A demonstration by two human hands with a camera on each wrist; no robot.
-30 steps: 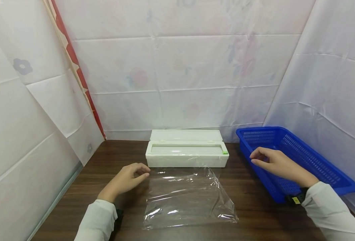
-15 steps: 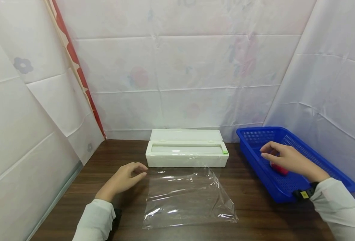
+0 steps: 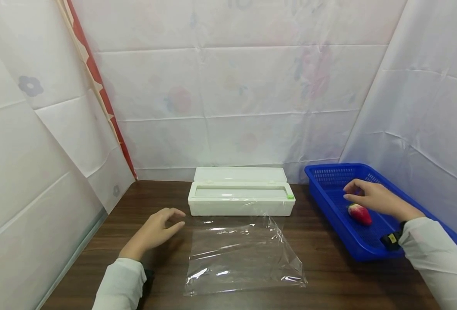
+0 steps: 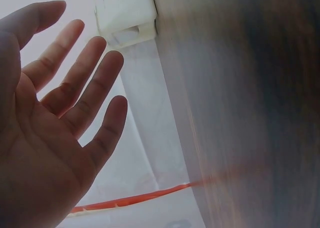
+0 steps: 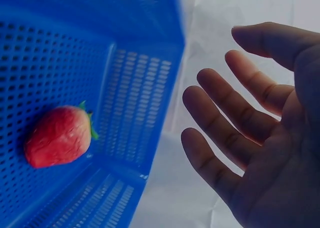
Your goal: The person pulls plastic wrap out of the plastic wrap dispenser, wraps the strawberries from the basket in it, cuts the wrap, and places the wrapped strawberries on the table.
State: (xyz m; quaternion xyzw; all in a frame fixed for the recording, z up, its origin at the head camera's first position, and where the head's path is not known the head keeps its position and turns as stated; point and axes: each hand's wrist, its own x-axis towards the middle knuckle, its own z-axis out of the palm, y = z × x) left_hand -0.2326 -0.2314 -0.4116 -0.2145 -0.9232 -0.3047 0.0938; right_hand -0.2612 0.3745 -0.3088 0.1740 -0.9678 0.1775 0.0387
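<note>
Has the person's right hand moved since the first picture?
Yes. In the head view, judged against the blue basket, the right hand has moved rightward, farther in over the basket.

One white box (image 3: pixel 241 209) has one tabletop (image 3: pixel 155 193) beneath it, one plastic sheet (image 3: pixel 248 262) in front, one basket (image 3: pixel 332 175) with one strawberry (image 3: pixel 360 214) to its right, and one left hand (image 3: pixel 153 231) and one right hand (image 3: pixel 381 200) to either side.

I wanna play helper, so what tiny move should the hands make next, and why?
Maybe lower the right hand and gently pinch the strawberry: it lies in the blue basket, and that hand is nearby, holding nothing. The clear film already lies spread on the table.
</note>
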